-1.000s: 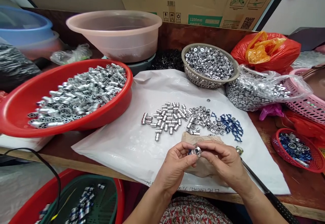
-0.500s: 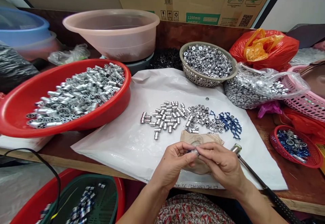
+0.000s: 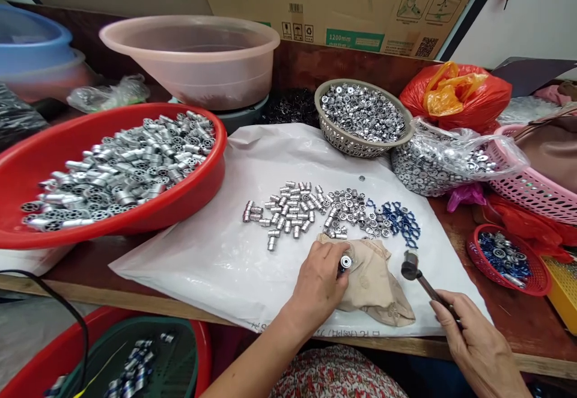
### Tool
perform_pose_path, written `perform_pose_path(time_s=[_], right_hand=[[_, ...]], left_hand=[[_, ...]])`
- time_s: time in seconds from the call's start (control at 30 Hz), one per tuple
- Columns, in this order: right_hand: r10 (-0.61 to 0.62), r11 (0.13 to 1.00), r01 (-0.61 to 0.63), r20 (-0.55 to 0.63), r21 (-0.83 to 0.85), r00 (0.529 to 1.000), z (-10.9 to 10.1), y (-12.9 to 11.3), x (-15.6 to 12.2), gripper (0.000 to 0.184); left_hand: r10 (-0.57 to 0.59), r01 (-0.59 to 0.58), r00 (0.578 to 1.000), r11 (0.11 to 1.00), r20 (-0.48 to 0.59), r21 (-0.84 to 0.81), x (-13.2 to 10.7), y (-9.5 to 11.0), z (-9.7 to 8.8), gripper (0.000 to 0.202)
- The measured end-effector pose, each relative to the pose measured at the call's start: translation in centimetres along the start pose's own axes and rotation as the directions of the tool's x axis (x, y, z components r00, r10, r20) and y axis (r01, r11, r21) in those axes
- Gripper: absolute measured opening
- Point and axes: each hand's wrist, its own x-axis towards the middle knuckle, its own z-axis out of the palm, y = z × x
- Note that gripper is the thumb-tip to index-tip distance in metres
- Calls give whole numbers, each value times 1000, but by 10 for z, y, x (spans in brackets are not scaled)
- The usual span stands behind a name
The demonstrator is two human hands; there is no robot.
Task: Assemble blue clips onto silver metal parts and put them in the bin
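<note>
My left hand [image 3: 321,281] is closed around a small silver cylindrical metal part [image 3: 345,262], its ringed round end facing up. It holds the part at the left side of a folded beige cloth [image 3: 372,281]. My right hand [image 3: 475,332] grips the dark handle of a hammer [image 3: 411,266], whose head is raised just right of the cloth. Beyond the cloth lie silver metal cylinders [image 3: 288,208], silver round caps [image 3: 351,205] and blue ring-shaped pieces [image 3: 406,222], spread on a white plastic sheet [image 3: 216,278].
A red basin [image 3: 211,172] heaped with silver cylinders stands left. At the back are a pink basin [image 3: 189,55], a grey-brown basket [image 3: 333,136] of small metal parts and a clear bag [image 3: 419,166]. A small red basket [image 3: 538,287] sits right. Below left, a green tray [image 3: 180,362] holds finished-looking cylinders.
My right hand has left the part both hands were holding and moved right, lifting the hammer from the table. My left hand now holds the part alone over the cloth.
</note>
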Motion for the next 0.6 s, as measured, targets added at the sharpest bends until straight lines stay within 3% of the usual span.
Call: perform_pose_path(time_s=[0.13, 0.23, 0.3, 0.37, 0.5, 0.6], right_hand=[[-116, 965, 98, 60, 245, 991, -16, -64, 22, 26], [-184, 933, 175, 0, 315, 983, -24, -90, 31, 31], [-276, 910, 277, -47, 308, 960, -23, -92, 35, 35], [-366, 895, 359, -23, 266, 930, -18, -89, 36, 38], [-280, 927, 277, -26, 252, 960, -8, -84, 33, 45], [-330, 913, 320, -1, 254, 944, 0, -86, 30, 45]], left_hand=[[-37, 37, 999, 999, -16, -2, -9, 2, 1, 45], [-58, 58, 998, 998, -40, 6, -14, 2, 2, 51], [-63, 64, 997, 998, -50, 4, -16, 1, 3, 55], [-74, 75, 996, 997, -56, 1, -17, 0, 3, 57], [-101, 100, 995, 995, -28, -26, -16, 1, 1, 57], [-108, 108, 994, 993, -2, -44, -15, 3, -1, 57]])
